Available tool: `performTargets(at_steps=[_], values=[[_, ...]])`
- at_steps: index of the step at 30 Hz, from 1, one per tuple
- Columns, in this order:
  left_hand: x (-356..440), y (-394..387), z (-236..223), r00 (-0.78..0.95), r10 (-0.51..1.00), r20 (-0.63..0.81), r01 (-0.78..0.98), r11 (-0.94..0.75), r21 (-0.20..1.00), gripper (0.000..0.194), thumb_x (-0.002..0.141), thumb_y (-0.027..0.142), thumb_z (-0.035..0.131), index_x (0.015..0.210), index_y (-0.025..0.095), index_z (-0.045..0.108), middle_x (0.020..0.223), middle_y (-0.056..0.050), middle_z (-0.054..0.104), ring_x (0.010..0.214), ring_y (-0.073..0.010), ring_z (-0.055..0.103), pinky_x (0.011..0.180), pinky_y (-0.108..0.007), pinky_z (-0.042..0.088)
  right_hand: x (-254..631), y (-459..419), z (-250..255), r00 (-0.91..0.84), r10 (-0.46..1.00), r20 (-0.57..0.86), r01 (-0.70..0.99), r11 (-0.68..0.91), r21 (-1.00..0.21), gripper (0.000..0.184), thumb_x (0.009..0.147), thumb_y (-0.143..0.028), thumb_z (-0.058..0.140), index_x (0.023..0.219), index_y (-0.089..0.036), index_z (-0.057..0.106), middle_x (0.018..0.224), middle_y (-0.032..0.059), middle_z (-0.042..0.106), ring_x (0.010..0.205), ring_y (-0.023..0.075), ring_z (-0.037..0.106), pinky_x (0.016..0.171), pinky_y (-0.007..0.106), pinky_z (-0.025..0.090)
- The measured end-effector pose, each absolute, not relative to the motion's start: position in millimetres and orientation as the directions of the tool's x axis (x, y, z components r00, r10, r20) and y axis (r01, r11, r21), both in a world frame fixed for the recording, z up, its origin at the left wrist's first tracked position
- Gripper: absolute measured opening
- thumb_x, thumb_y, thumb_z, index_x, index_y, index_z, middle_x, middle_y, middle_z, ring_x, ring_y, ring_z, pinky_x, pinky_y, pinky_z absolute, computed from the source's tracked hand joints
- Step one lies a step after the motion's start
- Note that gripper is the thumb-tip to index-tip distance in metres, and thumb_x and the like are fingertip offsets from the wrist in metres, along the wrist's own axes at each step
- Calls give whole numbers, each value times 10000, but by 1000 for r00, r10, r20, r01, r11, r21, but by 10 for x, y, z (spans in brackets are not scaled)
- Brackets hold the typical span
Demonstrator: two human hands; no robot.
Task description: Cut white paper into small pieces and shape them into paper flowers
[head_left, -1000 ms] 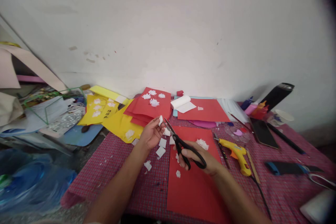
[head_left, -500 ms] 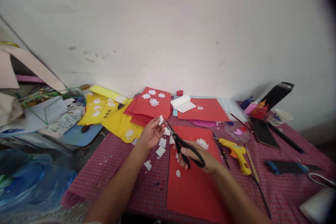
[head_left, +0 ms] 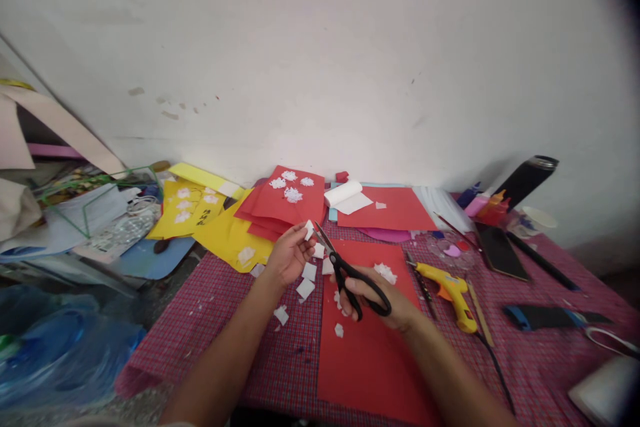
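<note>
Between the fingertips of my left hand (head_left: 290, 257) is a small folded piece of white paper (head_left: 309, 229). My right hand (head_left: 383, 300) grips a pair of black-handled scissors (head_left: 345, 270), its blades pointing up and left beside that piece. Under the right hand lies a red sheet (head_left: 370, 373), bearing a frilly white paper flower (head_left: 385, 273) and a small white scrap (head_left: 339, 330). White paper squares (head_left: 305, 289) lie on the checked cloth below my left hand.
Red cards with white flowers (head_left: 293, 195) and a white paper roll (head_left: 345, 193) are at the back. Yellow sheets (head_left: 230, 230) lie to the left. On the right are a yellow glue gun (head_left: 450, 290) with a cord, a black phone-like slab (head_left: 501, 253) and a black flask (head_left: 527, 180).
The white paper piece has turned slightly between my left fingers and shows more of its face. The scissors have shifted only slightly; the surroundings look the same.
</note>
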State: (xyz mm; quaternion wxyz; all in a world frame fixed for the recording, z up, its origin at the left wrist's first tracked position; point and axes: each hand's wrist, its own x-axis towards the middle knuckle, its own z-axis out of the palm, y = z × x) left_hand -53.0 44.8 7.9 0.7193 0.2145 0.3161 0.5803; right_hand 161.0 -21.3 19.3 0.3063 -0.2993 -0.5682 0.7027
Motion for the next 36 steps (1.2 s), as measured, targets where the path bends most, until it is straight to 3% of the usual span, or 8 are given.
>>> performTargets(at_steps=[12, 20, 36], values=[[-476, 418, 106, 67, 990, -125, -606, 140, 783, 344, 737, 200, 768, 1034, 165, 598, 790, -10, 655, 636, -102, 650, 597, -208, 516, 1591, -204, 137, -635, 769, -73, -109, -183, -977, 434, 901, -515, 570, 1090, -124, 567, 693, 49, 662, 516, 133, 564, 501, 237, 402], [-410, 389, 81, -11, 1000, -18, -417, 11, 909, 393, 749, 286, 747, 1086, 170, 581, 802, -29, 678, 633, -132, 667, 620, -249, 519, 1576, -208, 133, -623, 782, -36, -164, -176, -971, 435, 911, -505, 551, 1123, -124, 554, 726, 63, 673, 566, 152, 594, 533, 254, 414], [-302, 337, 107, -1, 1000, 28, -470, -26, 883, 481, 727, 239, 758, 1146, 198, 524, 733, 9, 660, 622, -125, 651, 647, -248, 521, 1471, -250, 126, -508, 861, -34, -233, -175, -957, 420, 902, -539, 559, 1013, -135, 586, 584, 0, 578, 457, 111, 476, 472, 236, 355]])
